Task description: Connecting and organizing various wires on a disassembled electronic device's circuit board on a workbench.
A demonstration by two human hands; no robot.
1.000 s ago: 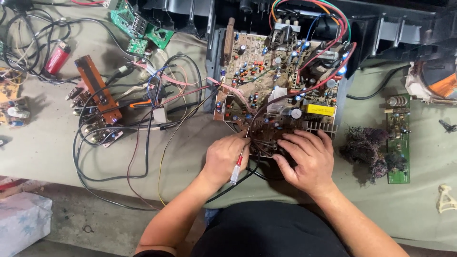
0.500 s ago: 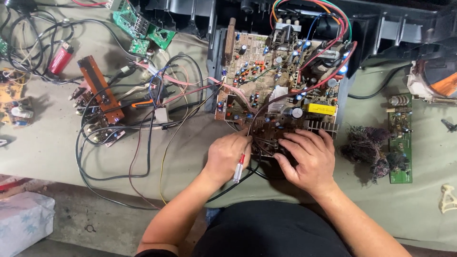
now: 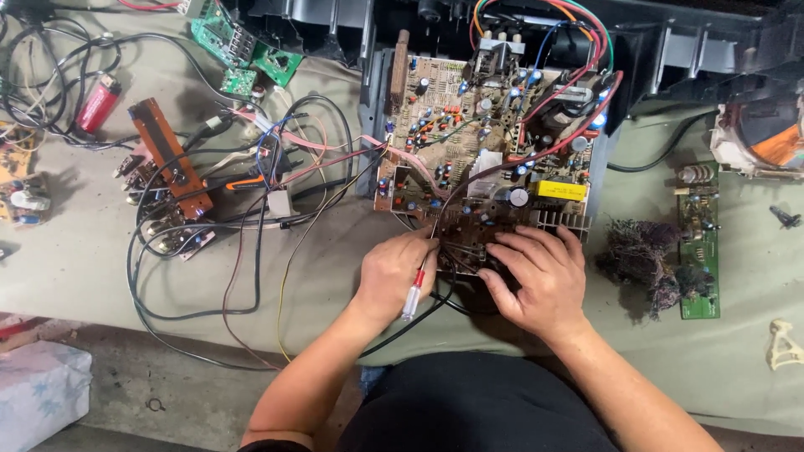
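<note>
My arms are bare up to the elbows. I wear dark clothes. My left hand [image 3: 394, 280] and right hand [image 3: 536, 280] have no gloves.

A brown television circuit board [image 3: 490, 138] lies flat, component side up, crowded with capacitors, a yellow block and red, blue and green wires; its near edge juts toward the person. A screwdriver [image 3: 414, 293] with a clear, red-banded handle slants down from that near edge.

Left hand [image 3: 394, 276] holds a screwdriver [image 3: 414, 295]; right hand [image 3: 536, 280] presses the circuit board [image 3: 469, 125].
</note>
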